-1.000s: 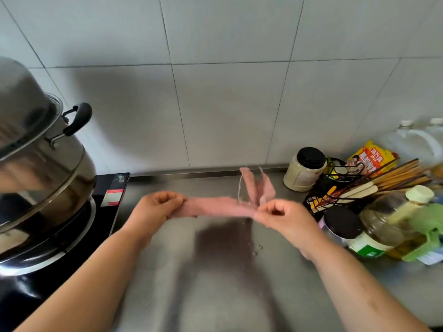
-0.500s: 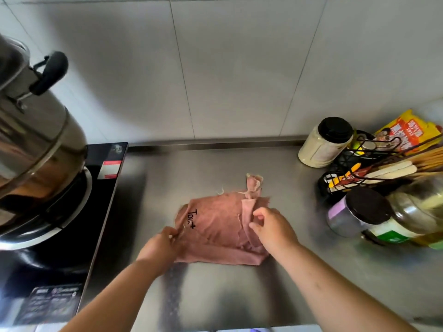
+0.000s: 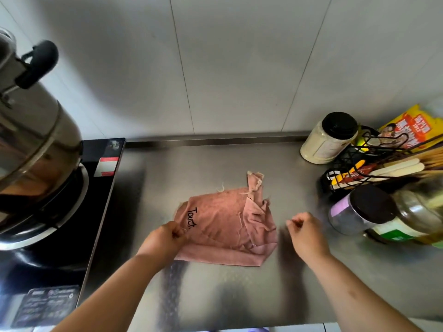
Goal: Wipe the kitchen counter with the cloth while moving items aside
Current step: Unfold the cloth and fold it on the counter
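Note:
A frayed pink cloth (image 3: pixel 223 224) with black lettering lies spread flat on the steel counter (image 3: pixel 215 291), in the middle. My left hand (image 3: pixel 163 238) pinches the cloth's left edge near the lettering. My right hand (image 3: pixel 304 233) hovers just right of the cloth, off it, fingers loosely curled around nothing.
A big steel steamer pot (image 3: pixel 31 144) sits on a black induction hob (image 3: pixel 79 226) at the left. At the right stand a cream jar with a black lid (image 3: pixel 328 137), a purple jar (image 3: pixel 354 209), an oil bottle (image 3: pixel 412 212), a wire rack of chopsticks (image 3: pixel 374 166) and a yellow packet (image 3: pixel 412 125).
The cloth went from stretched in the air between both hands to lying flat on the counter. My right hand has since let go and moved right; my left still holds the edge.

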